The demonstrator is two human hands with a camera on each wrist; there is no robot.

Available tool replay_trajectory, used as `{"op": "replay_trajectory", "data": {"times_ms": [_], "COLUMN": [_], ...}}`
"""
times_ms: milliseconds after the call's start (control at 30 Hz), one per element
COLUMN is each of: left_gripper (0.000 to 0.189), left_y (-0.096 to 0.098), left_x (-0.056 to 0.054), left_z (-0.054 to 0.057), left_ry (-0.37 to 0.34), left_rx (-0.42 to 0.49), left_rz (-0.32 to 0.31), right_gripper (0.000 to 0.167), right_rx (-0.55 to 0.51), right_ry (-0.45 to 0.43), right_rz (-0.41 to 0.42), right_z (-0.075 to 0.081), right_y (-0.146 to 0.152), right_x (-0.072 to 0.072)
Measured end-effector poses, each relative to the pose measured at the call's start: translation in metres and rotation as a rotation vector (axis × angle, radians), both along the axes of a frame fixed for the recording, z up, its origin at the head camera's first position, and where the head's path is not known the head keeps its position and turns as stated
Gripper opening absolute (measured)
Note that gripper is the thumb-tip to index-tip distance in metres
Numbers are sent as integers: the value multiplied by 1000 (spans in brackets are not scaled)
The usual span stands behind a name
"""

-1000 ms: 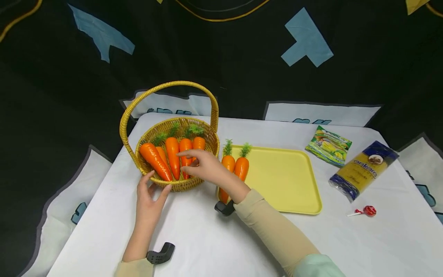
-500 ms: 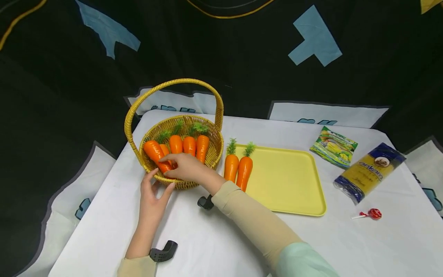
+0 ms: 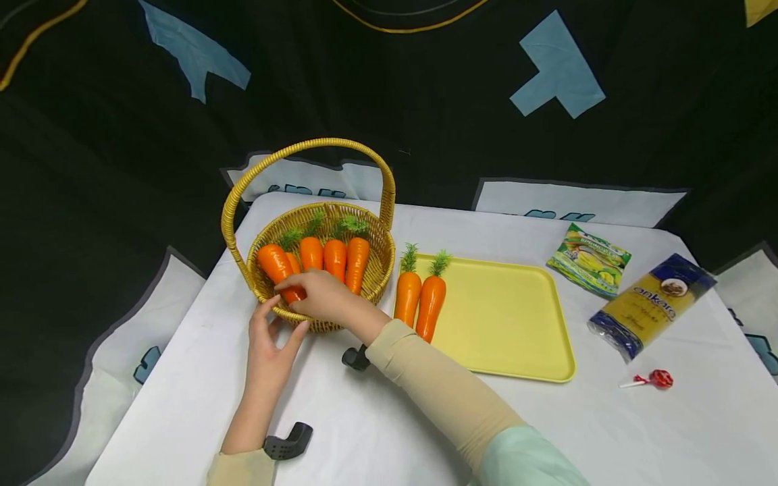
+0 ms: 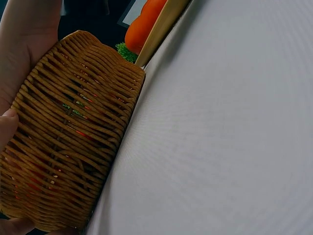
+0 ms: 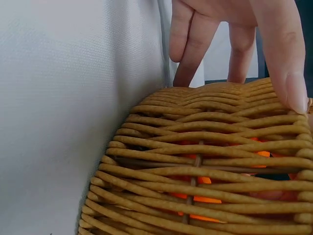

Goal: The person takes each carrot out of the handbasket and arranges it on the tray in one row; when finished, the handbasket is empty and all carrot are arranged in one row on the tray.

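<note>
A yellow wicker basket (image 3: 381, 262) with a tall arched handle holds several orange carrots with green tops. My left hand (image 3: 267, 351) grips its near left side, the thumb and fingers spread along the rim. In the right wrist view those fingers (image 5: 195, 46) reach down the outer wicker wall (image 5: 205, 147). Inside the basket, my right hand (image 3: 325, 295) pinches the lower part of the leftmost carrot (image 3: 273, 261), its fingertips partly hiding it. The left wrist view shows the basket's woven side (image 4: 68, 132) up close, with the left thumb (image 4: 7, 128) against it.
Right of the basket lies a yellow tray (image 3: 498, 317) with two carrots (image 3: 408, 297) along its left edge. Farther right are a green packet (image 3: 589, 260), a blue-and-gold Ankara packet (image 3: 653, 304) and a red lollipop (image 3: 659, 379). A white cloth (image 3: 170, 378) covers the table.
My right hand has moved left from the middle carrots to the leftmost one and now pinches it. The left hand keeps its grip on the basket. The head view has shifted slightly.
</note>
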State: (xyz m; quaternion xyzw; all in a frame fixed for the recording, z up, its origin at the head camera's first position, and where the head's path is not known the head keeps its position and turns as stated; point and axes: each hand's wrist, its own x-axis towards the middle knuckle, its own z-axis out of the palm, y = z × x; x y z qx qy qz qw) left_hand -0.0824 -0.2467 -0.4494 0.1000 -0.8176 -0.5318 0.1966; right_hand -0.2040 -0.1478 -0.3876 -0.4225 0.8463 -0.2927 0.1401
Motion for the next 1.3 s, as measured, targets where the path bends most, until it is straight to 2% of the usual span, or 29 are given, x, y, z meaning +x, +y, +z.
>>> {"op": "replay_trajectory", "data": {"times_ms": [133,267,467,667,867,1000,1200,1300], "left_gripper": [64,65,68,67,67,68,68,68], "left_y": [1,1,-1,-3,-2,-2,0,1], "left_x": [-1,0,2,2,0,0,0,0], "left_z": [-1,-1,1,3,2,2,3,3], "left_ry": [-4,-10,-28,-43,-43,-54,-67,-75], "left_rx": [-7,-10,-13,-32,-27,-23,-21,-20], "left_rz": [-2,-2,2,6,11,16,19,17], "right_gripper": [39,39,39,39,40,40,42,42], "right_rx": [-50,-147,-278,-395,-490,-525,-525,-474], "right_ry": [-21,-16,30,1,-49,-77,-112,-107], "right_rz": [-40,-71,-87,-127,-196,-273,-428,-501], "right_z": [2,17,41,51,49,44,36,31], "right_y": [6,21,58,98,138,164,199,214], "right_x": [-1,2,16,32,45,51,54,54]}}
